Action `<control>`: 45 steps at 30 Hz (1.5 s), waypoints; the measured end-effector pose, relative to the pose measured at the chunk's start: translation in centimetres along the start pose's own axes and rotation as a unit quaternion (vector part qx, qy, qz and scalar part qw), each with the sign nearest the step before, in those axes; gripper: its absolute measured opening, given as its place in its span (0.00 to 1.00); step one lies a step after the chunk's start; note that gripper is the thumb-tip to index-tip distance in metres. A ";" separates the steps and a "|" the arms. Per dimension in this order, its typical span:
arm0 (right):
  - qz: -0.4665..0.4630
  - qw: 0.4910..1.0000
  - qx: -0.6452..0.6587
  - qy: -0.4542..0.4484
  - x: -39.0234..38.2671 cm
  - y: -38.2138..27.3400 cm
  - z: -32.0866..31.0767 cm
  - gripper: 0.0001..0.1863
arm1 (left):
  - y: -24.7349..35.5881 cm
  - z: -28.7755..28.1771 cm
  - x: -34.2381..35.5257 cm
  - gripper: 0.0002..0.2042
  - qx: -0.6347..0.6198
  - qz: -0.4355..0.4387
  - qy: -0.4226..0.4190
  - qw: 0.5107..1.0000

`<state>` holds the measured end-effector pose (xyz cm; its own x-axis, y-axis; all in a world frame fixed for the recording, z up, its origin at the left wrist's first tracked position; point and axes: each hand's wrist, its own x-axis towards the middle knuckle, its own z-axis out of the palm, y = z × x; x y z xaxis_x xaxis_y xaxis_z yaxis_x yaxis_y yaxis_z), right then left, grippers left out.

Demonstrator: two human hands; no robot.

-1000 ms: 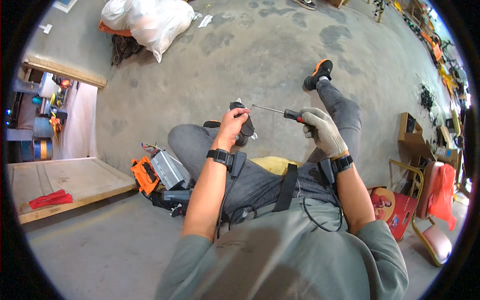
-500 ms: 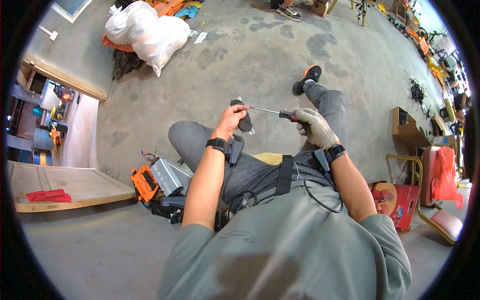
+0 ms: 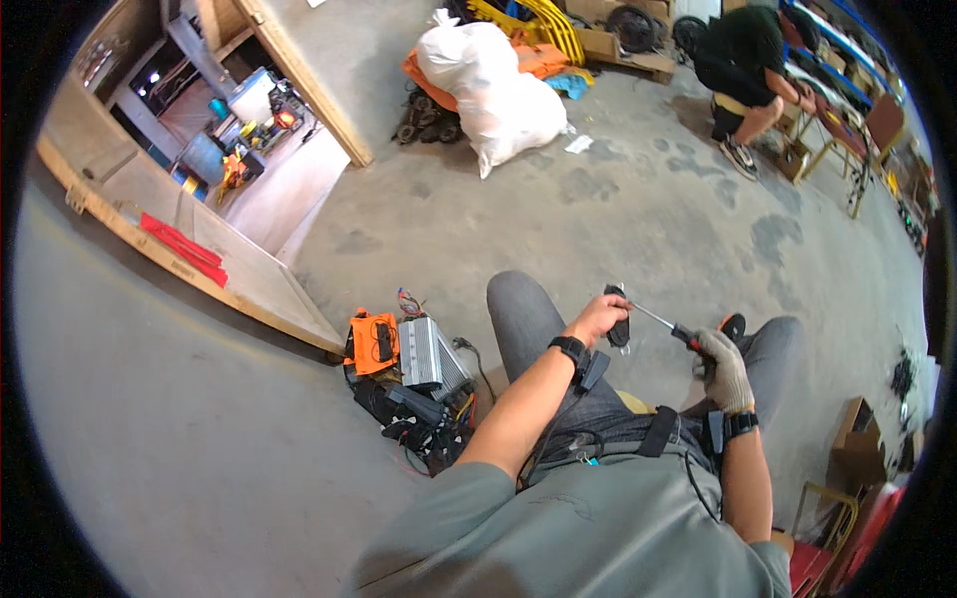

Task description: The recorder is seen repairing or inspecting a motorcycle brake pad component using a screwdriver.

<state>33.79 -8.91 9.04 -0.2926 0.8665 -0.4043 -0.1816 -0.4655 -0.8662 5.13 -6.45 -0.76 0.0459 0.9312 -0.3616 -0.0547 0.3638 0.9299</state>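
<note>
In my bare left hand (image 3: 598,321) is a small black part (image 3: 619,329) with metallic bits at its ends; its exact kind I cannot make out. My right hand (image 3: 726,374), in a pale knitted glove, is wrapped round the red and black handle of a screwdriver (image 3: 653,316). The shaft points left, and its tip meets the fingers of my left hand beside the black part. Both hands are held above my lap, between my knees.
To my left lie an orange device (image 3: 374,341), a silver finned metal box (image 3: 424,354) and tangled black parts with wires. A wooden door (image 3: 189,264) stands beyond them. Farther off are a white sack (image 3: 498,95) and a crouching person (image 3: 753,70). A cardboard box (image 3: 859,439) sits at right.
The view has swung to the left, so my hands appear farther right and lower. The crouching person has come fully into view. Both hands keep their holds on the black part and screwdriver.
</note>
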 end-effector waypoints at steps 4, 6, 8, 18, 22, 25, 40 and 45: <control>0.002 1.000 -0.005 -0.010 1.4 0.7 -0.4 0.16 | -0.3 -1.2 -0.5 0.12 -0.036 -0.018 0.015 0.999; 0.012 0.999 0.019 -0.022 1.6 1.0 -0.2 0.16 | 0.1 -1.6 -0.8 0.12 -0.044 -0.035 0.016 0.998; 0.014 1.000 0.019 -0.014 1.7 0.8 0.1 0.17 | 1.0 -1.4 -1.3 0.11 -0.041 -0.047 0.033 0.997; 0.014 1.000 -0.009 -0.003 0.8 1.1 -0.1 0.17 | -0.1 -0.8 -0.8 0.11 -0.030 -0.025 0.027 0.999; 0.027 0.999 -0.046 -0.005 1.7 1.2 -0.5 0.14 | -2.4 -1.9 1.1 0.10 -0.017 0.022 0.017 0.999; 0.016 0.999 -0.035 -0.017 2.1 1.5 -0.6 0.13 | -1.6 -2.2 1.1 0.10 -0.013 0.028 0.020 0.999; 0.014 1.000 0.010 -0.023 1.4 0.9 -0.7 0.21 | -0.2 -2.1 0.2 0.11 -0.067 -0.039 -0.006 0.997; 0.013 1.000 0.010 -0.016 1.4 0.9 -0.7 0.20 | 0.0 -2.3 0.2 0.11 -0.035 -0.049 -0.009 0.998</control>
<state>33.90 -8.00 7.49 -0.3275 0.8484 -0.4159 -0.1926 -0.4909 -0.8497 2.88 -6.19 -1.02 0.0722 0.8903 -0.4496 -0.1181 0.4552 0.8825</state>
